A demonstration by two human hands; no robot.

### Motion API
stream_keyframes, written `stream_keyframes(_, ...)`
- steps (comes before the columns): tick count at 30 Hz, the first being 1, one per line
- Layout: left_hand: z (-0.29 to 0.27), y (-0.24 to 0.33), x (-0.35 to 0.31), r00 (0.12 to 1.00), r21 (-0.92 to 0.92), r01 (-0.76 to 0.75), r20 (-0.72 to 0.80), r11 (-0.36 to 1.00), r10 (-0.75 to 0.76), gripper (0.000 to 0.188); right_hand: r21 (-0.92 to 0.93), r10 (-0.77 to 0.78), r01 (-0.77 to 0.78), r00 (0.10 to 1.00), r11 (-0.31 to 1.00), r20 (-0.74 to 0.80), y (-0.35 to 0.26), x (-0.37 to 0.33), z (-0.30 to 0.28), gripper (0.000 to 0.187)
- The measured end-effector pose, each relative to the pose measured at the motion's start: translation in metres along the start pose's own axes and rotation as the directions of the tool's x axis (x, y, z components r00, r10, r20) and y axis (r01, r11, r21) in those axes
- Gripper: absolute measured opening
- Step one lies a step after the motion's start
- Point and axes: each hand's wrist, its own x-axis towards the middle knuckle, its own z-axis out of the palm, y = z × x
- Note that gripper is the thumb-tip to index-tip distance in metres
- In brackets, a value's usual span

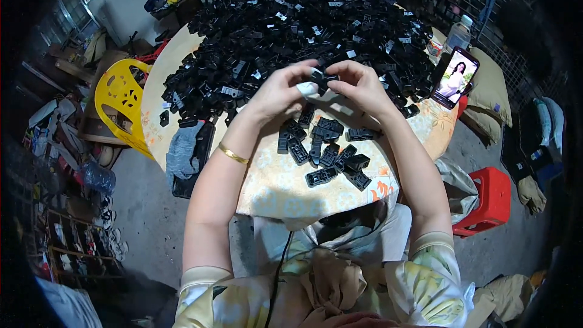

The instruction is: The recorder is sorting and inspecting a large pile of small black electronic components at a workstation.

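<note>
Between my two hands, above the middle of the table, is a small black plastic part [322, 78]. My left hand [276, 92] grips it from the left with thumb and fingers, and a white wrap [308, 88] covers the thumb tip. From the right, my right hand [365, 89] pinches the same part. Fingers partly hide its shape. Just below my hands lies a loose group of black plastic clip-like pieces [328, 129]. Beyond my fingertips rises a large heap of similar black parts [285, 24].
The round table [267, 188] has a patterned cover. At its right edge a phone [454, 79] leans upright near a plastic bottle [460, 33]. A grey cloth [184, 150] lies at the left edge. A yellow chair [121, 100] and a red stool [489, 200] flank the table.
</note>
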Motion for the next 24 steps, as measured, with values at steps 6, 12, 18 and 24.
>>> stream_keyframes(6,0.017,-0.004,0.004,0.996,-0.370,0.093,0.039,0.925,-0.085,0.019,0.301,0.035,-0.005,0.995,0.954,-0.094,0.000,-0.004,0.003,0.029)
stream_keyframes(12,0.020,-0.012,0.010,1.000,-0.398,0.007,0.003,0.917,-0.006,0.023,0.296,-0.070,0.139,0.970,0.945,-0.232,0.002,-0.001,0.019,0.034)
stream_keyframes(18,0.035,-0.016,0.014,0.977,-0.127,-0.184,-0.131,0.975,0.167,0.029,0.254,-0.111,0.246,0.886,0.935,-0.450,0.011,0.001,0.015,0.033)
stream_keyframes(24,0.029,-0.019,0.014,0.932,0.239,-0.202,-0.253,0.950,0.262,0.029,0.283,-0.148,0.340,0.833,0.897,-0.533,0.007,0.006,0.000,0.036)
